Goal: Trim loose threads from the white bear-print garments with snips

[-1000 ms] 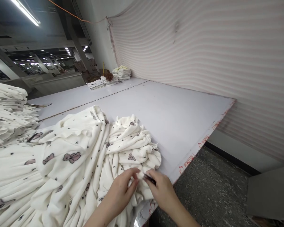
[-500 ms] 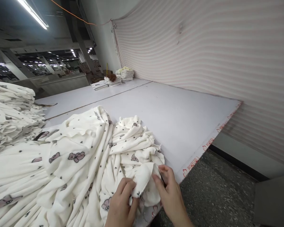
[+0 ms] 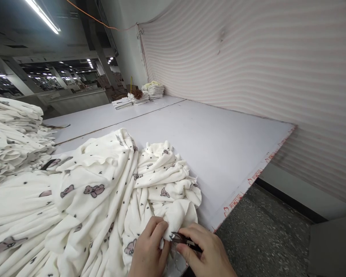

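My left hand (image 3: 150, 250) pinches the printed fleece garment (image 3: 161, 192)'s edge; my right hand (image 3: 207, 254) grips thread snips (image 3: 180, 238), blades at the fabric.

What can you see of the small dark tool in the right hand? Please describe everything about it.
The small dark tool looks like metal thread snips, dark with a shiny tip. Only a short part shows; the rest is hidden in the right hand, which grips it. It lies almost level, its tip pointing left at a fold of the white printed fabric pinched by the left hand, near the table edge. Whether its blades are open is unclear.
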{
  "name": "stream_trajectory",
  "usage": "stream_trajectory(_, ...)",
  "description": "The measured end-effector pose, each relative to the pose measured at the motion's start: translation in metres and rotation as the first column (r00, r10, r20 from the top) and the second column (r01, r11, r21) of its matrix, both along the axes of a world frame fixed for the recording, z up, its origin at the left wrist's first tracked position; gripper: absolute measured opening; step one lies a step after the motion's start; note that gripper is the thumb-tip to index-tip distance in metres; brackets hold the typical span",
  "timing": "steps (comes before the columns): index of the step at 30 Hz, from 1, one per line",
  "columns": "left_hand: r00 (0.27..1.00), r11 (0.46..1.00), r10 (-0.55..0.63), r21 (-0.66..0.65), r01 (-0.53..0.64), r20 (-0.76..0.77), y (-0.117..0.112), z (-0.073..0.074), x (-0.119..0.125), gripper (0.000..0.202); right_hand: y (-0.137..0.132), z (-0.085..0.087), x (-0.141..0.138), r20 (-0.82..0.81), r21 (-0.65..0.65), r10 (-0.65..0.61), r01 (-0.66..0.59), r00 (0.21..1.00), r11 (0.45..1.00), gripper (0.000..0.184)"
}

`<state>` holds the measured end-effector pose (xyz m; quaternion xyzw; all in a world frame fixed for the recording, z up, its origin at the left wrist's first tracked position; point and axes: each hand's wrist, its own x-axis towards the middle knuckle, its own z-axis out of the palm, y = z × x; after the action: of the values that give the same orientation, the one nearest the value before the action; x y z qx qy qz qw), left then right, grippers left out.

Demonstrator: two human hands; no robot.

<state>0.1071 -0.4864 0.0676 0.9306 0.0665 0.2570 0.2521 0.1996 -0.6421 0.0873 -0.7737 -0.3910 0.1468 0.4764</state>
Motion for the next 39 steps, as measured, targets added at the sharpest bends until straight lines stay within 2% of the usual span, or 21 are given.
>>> stream_trajectory(3, 1.000, 1.000, 0.007, 0.002, -0.007, -0.003, 0.000, 0.001, 0.000, 0.023, -0.001, 0.002, 0.003, -0.061, 0.004, -0.011, 0.011, 0.998, 1.000, 0.013)
stream_trajectory(6, 1.000, 1.000, 0.003, -0.020, -0.004, -0.012, 0.001, 0.002, 0.001, 0.021, 0.001, -0.002, 0.003, -0.100, 0.018, -0.078, 0.080, 0.992, 0.997, 0.014)
stream_trajectory(9, 0.993, 0.988, 0.008, -0.155, -0.027, -0.122, 0.006, 0.010, 0.002, 0.015, 0.007, -0.012, 0.003, -0.183, 0.166, -0.078, 0.109, 0.980, 0.980, 0.010)
stream_trajectory(11, 0.962, 0.940, -0.049, -0.338, -0.048, -0.270, 0.013, 0.019, 0.004, 0.011, 0.014, -0.016, 0.004, -0.230, 0.253, -0.024, 0.084, 0.973, 0.964, 0.016)
stream_trajectory(14, 0.900, 0.801, -0.169, -0.588, -0.112, -0.402, 0.026, 0.036, 0.007, 0.018, 0.027, -0.017, 0.009, -0.257, 0.265, 0.039, 0.031, 0.965, 0.964, 0.020)
stream_trajectory(16, 0.889, 0.733, -0.191, -0.663, -0.153, -0.417, 0.033, 0.044, 0.008, 0.025, 0.035, -0.016, 0.011, -0.270, 0.245, 0.069, -0.001, 0.960, 0.970, 0.027)
stream_trajectory(18, 0.882, 0.701, -0.242, -0.701, -0.128, -0.403, 0.036, 0.048, 0.009, 0.029, 0.041, -0.017, 0.011, -0.271, 0.226, 0.065, -0.002, 0.960, 0.974, 0.030)
stream_trajectory(19, 0.879, 0.694, -0.277, -0.713, -0.096, -0.388, 0.035, 0.049, 0.009, 0.031, 0.043, -0.018, 0.010, -0.258, 0.226, 0.045, 0.015, 0.965, 0.974, 0.026)
stream_trajectory(20, 0.877, 0.696, -0.300, -0.715, -0.067, -0.374, 0.034, 0.049, 0.010, 0.034, 0.044, -0.020, 0.009, -0.239, 0.229, 0.017, 0.039, 0.971, 0.973, 0.019)
stream_trajectory(22, 0.888, 0.735, -0.280, -0.676, -0.046, -0.365, 0.030, 0.046, 0.010, 0.032, 0.046, -0.023, 0.006, -0.196, 0.240, -0.032, 0.079, 0.980, 0.968, 0.010)
stream_trajectory(24, 0.907, 0.799, -0.195, -0.597, -0.074, -0.373, 0.026, 0.042, 0.010, 0.026, 0.047, -0.025, 0.003, -0.160, 0.236, -0.052, 0.089, 0.986, 0.968, 0.014)
stream_trajectory(27, 0.907, 0.850, -0.135, -0.517, -0.101, -0.399, 0.024, 0.038, 0.013, 0.035, 0.048, -0.026, 0.001, -0.118, 0.213, -0.073, 0.097, 0.990, 0.972, 0.024)
stream_trajectory(29, 0.902, 0.834, -0.186, -0.548, -0.064, -0.389, 0.023, 0.039, 0.016, 0.029, 0.047, -0.028, -0.001, -0.083, 0.205, -0.095, 0.110, 0.992, 0.973, 0.031)
stream_trajectory(31, 0.908, 0.788, -0.226, -0.615, -0.043, -0.353, 0.022, 0.042, 0.019, 0.025, 0.045, -0.029, -0.001, -0.058, 0.190, -0.125, 0.134, 0.990, 0.973, 0.033)
stream_trajectory(33, 0.919, 0.755, -0.207, -0.653, -0.069, -0.336, 0.021, 0.043, 0.021, 0.029, 0.041, -0.030, 0.000, -0.078, 0.192, -0.159, 0.171, 0.984, 0.966, 0.028)
stream_trajectory(35, 0.921, 0.746, -0.191, -0.660, -0.089, -0.340, 0.020, 0.043, 0.021, 0.031, 0.036, -0.029, 0.003, -0.104, 0.233, -0.159, 0.180, 0.982, 0.956, 0.015)
stream_trajectory(37, 0.914, 0.750, -0.219, -0.659, -0.067, -0.342, 0.020, 0.042, 0.020, 0.030, 0.033, -0.026, 0.006, -0.082, 0.265, -0.100, 0.118, 0.992, 0.957, 0.019)
stream_trajectory(39, 0.904, 0.755, -0.246, -0.654, -0.047, -0.350, 0.020, 0.041, 0.019, 0.029, 0.033, -0.021, 0.008, -0.056, 0.241, -0.070, 0.082, 0.996, 0.967, 0.014)
